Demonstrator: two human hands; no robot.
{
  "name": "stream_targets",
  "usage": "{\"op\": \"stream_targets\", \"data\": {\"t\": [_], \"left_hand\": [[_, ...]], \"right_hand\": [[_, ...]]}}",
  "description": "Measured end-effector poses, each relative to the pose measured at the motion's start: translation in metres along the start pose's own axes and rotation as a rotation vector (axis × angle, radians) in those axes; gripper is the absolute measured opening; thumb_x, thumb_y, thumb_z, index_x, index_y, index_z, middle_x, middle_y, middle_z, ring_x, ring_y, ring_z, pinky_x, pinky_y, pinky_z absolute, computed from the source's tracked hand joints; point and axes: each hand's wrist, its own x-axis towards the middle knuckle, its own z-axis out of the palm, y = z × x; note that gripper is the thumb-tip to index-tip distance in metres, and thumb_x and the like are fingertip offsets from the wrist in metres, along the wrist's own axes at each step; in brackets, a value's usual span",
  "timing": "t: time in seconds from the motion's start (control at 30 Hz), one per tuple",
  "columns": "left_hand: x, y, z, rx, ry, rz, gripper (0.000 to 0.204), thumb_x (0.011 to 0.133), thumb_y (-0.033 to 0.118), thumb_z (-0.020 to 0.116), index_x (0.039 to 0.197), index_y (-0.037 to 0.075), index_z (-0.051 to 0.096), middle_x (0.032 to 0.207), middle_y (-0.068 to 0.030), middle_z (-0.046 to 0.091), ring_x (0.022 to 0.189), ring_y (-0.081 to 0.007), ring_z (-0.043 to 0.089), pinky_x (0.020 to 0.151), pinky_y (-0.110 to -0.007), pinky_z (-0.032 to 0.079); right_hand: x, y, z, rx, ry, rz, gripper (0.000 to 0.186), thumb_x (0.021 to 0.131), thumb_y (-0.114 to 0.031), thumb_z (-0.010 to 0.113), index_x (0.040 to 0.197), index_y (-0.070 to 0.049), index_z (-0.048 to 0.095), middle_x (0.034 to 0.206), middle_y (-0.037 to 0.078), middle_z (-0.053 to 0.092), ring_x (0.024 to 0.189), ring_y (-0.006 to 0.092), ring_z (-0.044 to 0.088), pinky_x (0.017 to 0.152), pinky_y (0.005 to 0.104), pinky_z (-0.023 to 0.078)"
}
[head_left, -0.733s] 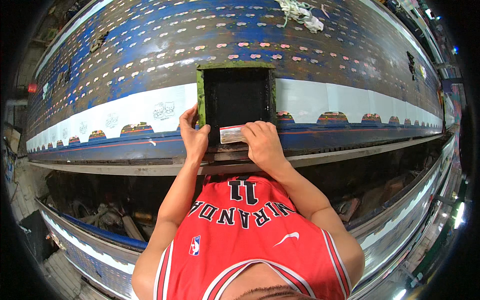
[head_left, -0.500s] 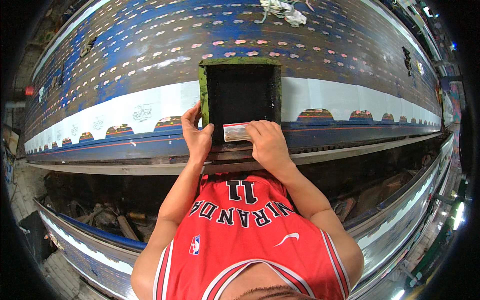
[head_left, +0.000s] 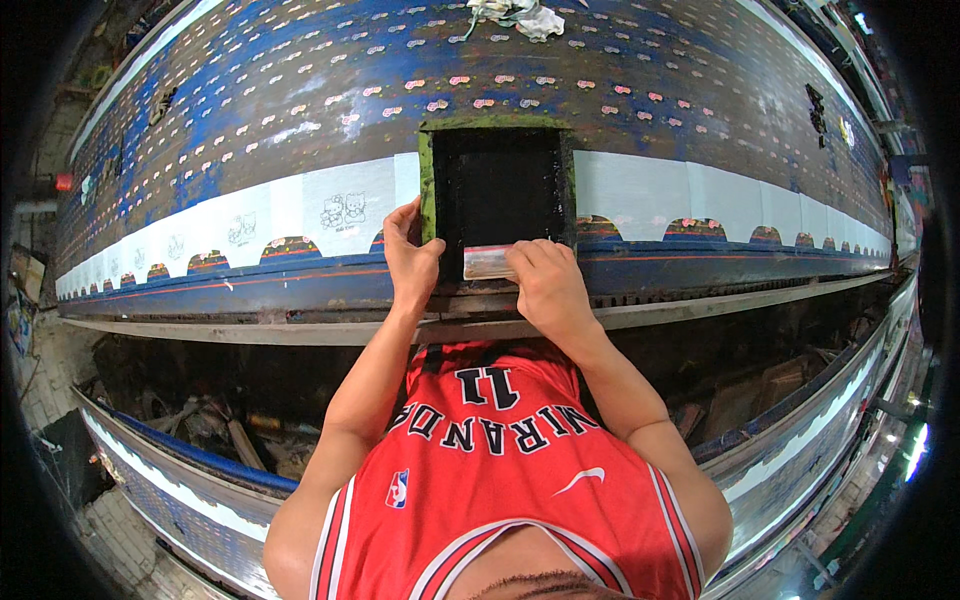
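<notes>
A screen-printing frame (head_left: 427, 180), with a green-stained rim and a black mesh, lies over the pale sheets at the bench's near side. Along its left edge my left hand (head_left: 411, 262) is closed, thumb on the near corner and fingers at the outer side. Inside the frame, at its near end, a flat pale squeegee (head_left: 488, 262) lies crosswise. My right hand (head_left: 553, 285) grips the squeegee's right part, hiding that end. Left of the frame, a pale sheet (head_left: 345, 190) bears a dark line print, with several similar printed sheets farther left.
The long bench (head_left: 330, 100) is blue and brown with rows of small printed marks. A crumpled rag (head_left: 520, 16) lies at its far side. A metal rail (head_left: 660, 316) runs along the near edge. Pale sheets (head_left: 650, 190) continue to the right. Another bench (head_left: 185, 490) stands behind me.
The frame and both hands have shifted right along the bench, with the squeegee still at the frame's near end. A printed figure now shows on the sheet just left of the frame.
</notes>
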Motion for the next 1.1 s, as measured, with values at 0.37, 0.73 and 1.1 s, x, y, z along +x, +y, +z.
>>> {"op": "stream_targets", "data": {"t": [0.37, 0.73, 1.1], "left_hand": [[0.002, 0.000, -0.001, 0.066, -0.048, -0.034, 0.072, 0.073, -0.015, 0.069, 0.140, -0.006, 0.045, 0.149, -0.0232, 0.058, 0.141, -0.0308, 0.056, 0.124, -0.040, 0.038], [-0.002, 0.006, 0.001, 0.147, -0.019, -0.015, 0.071, 0.073, -0.013, 0.071, 0.139, -0.007, 0.045, 0.149, -0.0249, 0.058, 0.142, -0.0322, 0.055, 0.125, -0.041, 0.037], [-0.037, 0.010, 0.083, -0.037, 0.017, 0.157, 0.075, 0.074, -0.018, 0.068, 0.142, -0.001, 0.042, 0.157, -0.0237, 0.052, 0.144, -0.0311, 0.053, 0.123, -0.044, 0.042]], "right_hand": [[0.113, 0.058, -0.001, -0.024, 0.035, 0.018, 0.018, 0.087, -0.003, 0.069, 0.105, -0.006, 0.072, 0.104, 0.012, 0.073, 0.098, 0.0362, 0.067, 0.086, 0.0493, 0.053], [-0.007, 0.000, 0.007, -0.040, 0.015, -0.009, 0.032, 0.082, -0.008, 0.066, 0.114, -0.005, 0.066, 0.116, 0.010, 0.068, 0.115, 0.0296, 0.063, 0.103, 0.0456, 0.047], [-0.045, 0.064, -0.051, 0.033, 0.045, 0.011, 0.036, 0.080, -0.001, 0.068, 0.116, -0.003, 0.068, 0.121, 0.011, 0.070, 0.118, 0.0315, 0.064, 0.103, 0.0462, 0.049]]}}
